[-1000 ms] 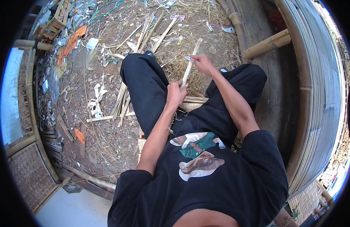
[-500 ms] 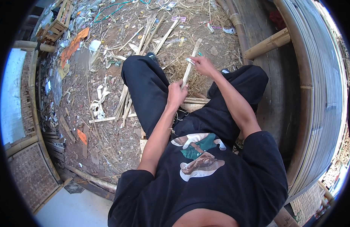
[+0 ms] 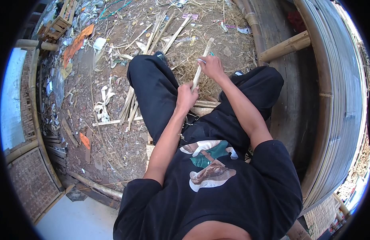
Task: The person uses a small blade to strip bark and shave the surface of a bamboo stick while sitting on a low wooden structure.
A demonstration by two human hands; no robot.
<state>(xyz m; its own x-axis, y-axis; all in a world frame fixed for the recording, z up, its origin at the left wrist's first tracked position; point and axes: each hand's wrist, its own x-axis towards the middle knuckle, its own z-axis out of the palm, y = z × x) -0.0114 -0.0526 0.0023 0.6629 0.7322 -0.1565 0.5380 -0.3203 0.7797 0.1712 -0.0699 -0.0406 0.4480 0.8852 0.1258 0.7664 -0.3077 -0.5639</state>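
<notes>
Between my knees I hold a pale split bamboo strip (image 3: 207,49), which slants up and away to the right. My left hand (image 3: 187,97) is closed round its near end, above my lap. Farther up, my right hand (image 3: 212,67) is closed on what looks like a small knife (image 3: 201,61); only a short bright bit of blade shows, across the strip. The handle is hidden in my fingers. Thin shavings and straw (image 3: 185,72) lie on the ground below the strip.
More bamboo strips (image 3: 178,34) lie beyond my left knee, others (image 3: 130,106) beside my left leg. Litter and an orange sheet (image 3: 78,46) cover ground at the left, near a wooden crate (image 3: 59,24). A bamboo post (image 3: 287,46) and a plank platform (image 3: 291,108) stand close at my right.
My right hand has turned over and shifted slightly up and left, so less of the blade shows. The strip's far end has moved a little up. My left hand keeps its hold.
</notes>
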